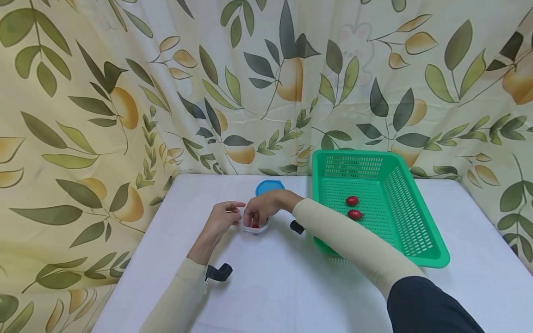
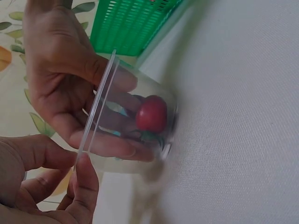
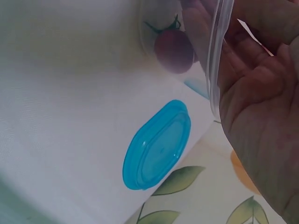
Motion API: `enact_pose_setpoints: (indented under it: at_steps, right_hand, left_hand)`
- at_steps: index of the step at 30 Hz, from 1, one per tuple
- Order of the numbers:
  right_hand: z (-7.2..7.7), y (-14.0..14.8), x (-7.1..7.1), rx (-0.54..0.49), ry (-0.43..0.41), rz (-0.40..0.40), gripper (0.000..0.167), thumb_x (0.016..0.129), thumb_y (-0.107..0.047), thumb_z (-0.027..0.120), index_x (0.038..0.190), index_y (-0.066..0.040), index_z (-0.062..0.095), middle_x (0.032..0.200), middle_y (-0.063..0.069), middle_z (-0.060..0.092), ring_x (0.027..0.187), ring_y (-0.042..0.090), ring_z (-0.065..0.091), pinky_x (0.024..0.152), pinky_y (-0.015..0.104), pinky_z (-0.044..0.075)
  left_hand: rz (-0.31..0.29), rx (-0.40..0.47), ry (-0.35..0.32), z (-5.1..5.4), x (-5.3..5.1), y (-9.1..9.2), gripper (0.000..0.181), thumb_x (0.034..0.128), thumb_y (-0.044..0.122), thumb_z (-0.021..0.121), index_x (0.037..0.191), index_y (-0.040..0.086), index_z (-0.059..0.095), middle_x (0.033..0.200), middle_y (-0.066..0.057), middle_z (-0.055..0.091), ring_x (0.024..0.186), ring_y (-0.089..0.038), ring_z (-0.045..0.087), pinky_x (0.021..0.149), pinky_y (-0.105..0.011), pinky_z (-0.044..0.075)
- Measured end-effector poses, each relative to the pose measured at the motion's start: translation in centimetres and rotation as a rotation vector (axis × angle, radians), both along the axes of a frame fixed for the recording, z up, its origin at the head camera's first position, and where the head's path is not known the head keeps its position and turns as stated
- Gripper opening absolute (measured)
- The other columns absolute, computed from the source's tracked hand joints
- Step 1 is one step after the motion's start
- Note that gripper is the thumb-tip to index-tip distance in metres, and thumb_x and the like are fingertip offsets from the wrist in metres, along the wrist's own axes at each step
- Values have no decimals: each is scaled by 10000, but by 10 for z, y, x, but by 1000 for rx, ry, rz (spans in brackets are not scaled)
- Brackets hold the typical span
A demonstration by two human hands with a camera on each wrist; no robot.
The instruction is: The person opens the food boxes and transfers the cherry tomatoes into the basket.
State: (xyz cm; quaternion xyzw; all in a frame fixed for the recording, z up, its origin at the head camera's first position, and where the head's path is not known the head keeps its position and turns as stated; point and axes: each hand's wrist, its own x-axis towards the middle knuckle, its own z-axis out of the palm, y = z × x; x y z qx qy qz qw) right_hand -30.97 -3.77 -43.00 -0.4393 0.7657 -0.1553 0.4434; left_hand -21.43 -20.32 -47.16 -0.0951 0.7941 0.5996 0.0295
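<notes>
A clear plastic container [image 2: 166,88] stands on the white table, its rim pinched between the thumb and fingers of my left hand [image 1: 221,219]. My right hand [image 1: 263,206] reaches down into it from above. In the left wrist view its fingers [image 2: 110,143] are spread and fairly straight inside the wall. A red cherry tomato [image 2: 152,114] with a green stem lies at the container's bottom, close to these fingertips. The right wrist view also shows a tomato [image 3: 174,50] through the wall; whether the fingers touch it is unclear.
A blue lid [image 1: 269,186] lies on the table behind the container. To the right stands a green perforated basket [image 1: 424,231], with two cherry tomatoes [image 1: 353,208] on its floor. A leaf-patterned curtain [image 1: 266,92] hangs along the table's back edge.
</notes>
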Motion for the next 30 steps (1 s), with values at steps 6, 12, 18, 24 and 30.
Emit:
enact_pose_setpoints:
  at_steps: [6, 12, 18, 24, 30]
  right_hand:
    - [-1, -2, 3, 5, 37, 7, 307, 904, 15, 711, 1154, -161, 686, 1129, -20, 658, 1082, 177, 570, 989, 340, 528]
    - [-3, -3, 5, 9, 71, 18, 251, 918, -18, 703, 1121, -165, 688, 1078, -38, 658, 1031, 145, 566, 958, 313, 528]
    - [-4, -3, 5, 14, 61, 15, 232, 928, -25, 689, 1114, -163, 693, 1085, -41, 672, 1028, 141, 578, 971, 318, 525]
    - [-2, -2, 5, 27, 41, 21, 229, 941, -37, 680, 1132, -164, 690, 1111, -38, 677, 1050, 143, 580, 994, 334, 522]
    - [2, 0, 3, 20, 38, 16, 244, 933, -30, 695, 1129, -173, 704, 1122, -44, 681, 1063, 141, 588, 1020, 347, 513]
  left_hand:
    - [-4, 2, 9, 0, 0, 1, 352, 847, -105, 610, 1163, -9, 732, 929, -82, 543, 755, -174, 541, 648, -250, 538]
    - [-8, 3, 14, 0, 1, 2, 356, 846, -106, 607, 1167, -12, 729, 933, -85, 541, 750, -172, 538, 646, -244, 538]
    - [-13, 14, 16, 0, 1, 0, 357, 840, -104, 608, 1163, -16, 730, 937, -94, 549, 748, -173, 541, 651, -254, 541]
    - [-14, 15, 13, -1, 1, 0, 359, 843, -108, 601, 1173, -30, 722, 935, -88, 542, 770, -178, 540, 648, -251, 542]
    - [-16, 1, 11, 1, 1, 0, 369, 848, -105, 605, 1194, -37, 711, 947, -96, 544, 774, -183, 547, 655, -247, 546]
